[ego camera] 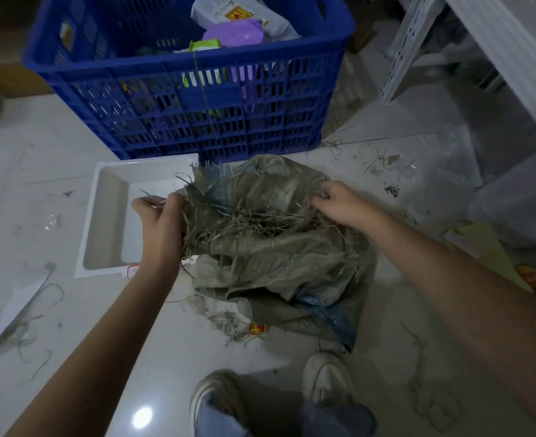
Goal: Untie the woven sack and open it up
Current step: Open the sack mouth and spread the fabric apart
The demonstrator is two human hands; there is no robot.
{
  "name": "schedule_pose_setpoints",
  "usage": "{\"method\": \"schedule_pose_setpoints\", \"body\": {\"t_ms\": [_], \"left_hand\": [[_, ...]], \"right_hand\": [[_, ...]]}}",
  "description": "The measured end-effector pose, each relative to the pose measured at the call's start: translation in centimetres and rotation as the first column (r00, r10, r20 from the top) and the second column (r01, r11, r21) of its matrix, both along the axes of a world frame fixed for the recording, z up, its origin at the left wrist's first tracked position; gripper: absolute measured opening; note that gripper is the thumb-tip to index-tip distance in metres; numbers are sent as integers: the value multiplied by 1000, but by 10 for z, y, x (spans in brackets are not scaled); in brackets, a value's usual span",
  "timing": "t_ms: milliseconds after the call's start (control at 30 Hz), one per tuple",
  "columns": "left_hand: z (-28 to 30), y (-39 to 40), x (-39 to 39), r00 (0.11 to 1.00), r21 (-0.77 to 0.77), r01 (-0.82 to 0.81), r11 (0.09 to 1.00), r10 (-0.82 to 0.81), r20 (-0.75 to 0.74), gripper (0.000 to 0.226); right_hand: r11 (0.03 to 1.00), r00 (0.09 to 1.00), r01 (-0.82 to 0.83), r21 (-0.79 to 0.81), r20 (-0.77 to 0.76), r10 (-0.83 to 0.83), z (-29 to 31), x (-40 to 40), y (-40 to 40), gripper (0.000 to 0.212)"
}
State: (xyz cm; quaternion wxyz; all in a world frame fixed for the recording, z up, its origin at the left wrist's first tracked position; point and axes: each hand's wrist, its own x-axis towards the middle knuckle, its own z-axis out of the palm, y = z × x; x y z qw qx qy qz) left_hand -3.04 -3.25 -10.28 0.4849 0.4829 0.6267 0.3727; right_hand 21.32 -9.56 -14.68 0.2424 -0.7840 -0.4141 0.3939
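Pale glossy floor tiles [39, 159], scuffed and littered with loose fibre strands, carry every item listed. Item one: woven sack [260, 247], grey-brown with a blue patch, crumpled on the floor between the two hands, its frayed mouth bristling with loose threads. Left hand [161, 216] clenched on the sack's left edge, fingers curled around fabric and strands; right hand [339, 203] pinching the opposite, right edge of the mouth, fingertips buried in the weave. Between the two grips the mouth is pulled apart into a rumpled hollow (whether any tie remains cannot be told among the tangle). Beyond the grips, farther from the person: blue plastic crate [197, 99], slotted walls, holding white, purple and green packets. Just beside the left-hand grip, on its outer side and partly under the sack's edge: white shallow tray [108, 222], lying flat. Below the grips, nearest the person: two worn pale shoes [326, 378] and blue trouser cuffs, the sack's lower corner close to the right shoe. Outward of the right-hand grip: white perforated metal shelf frame [411, 42]. Outward of the left forearm: white paper sheets [14, 304] on the tiles.
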Motion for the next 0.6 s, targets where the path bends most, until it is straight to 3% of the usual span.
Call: {"method": "schedule_pose_setpoints", "body": {"t_ms": [100,200,267,333,400,500,600], "left_hand": [[16,-3,-7,956,106,244,964,-220,-193,44],[26,3,-15,805,51,428,902,-356,-475,80],[36,8,-19,672,16,503,864,-380,-636,84],[52,14,-22,606,20,525,851,-358,-711,73],[77,21,-25,625,85,507,858,-298,-722,48],[109,34,-35,791,152,396,906,-252,-557,18],[109,47,-32,890,138,302,943,-227,-397,15]], "right_hand": [[990,995,98,98,-24,-96,33,16,-4,13],[943,961,274,189,-77,-264,69,38,-6,16],[899,927,372,230,-132,-350,97,47,-10,20],[841,884,461,284,-235,-405,129,53,-15,24],[776,841,525,349,-353,-410,159,58,-18,24],[723,875,482,494,-320,-364,193,62,-24,35],[839,926,239,489,145,-348,186,63,-26,15]]}}
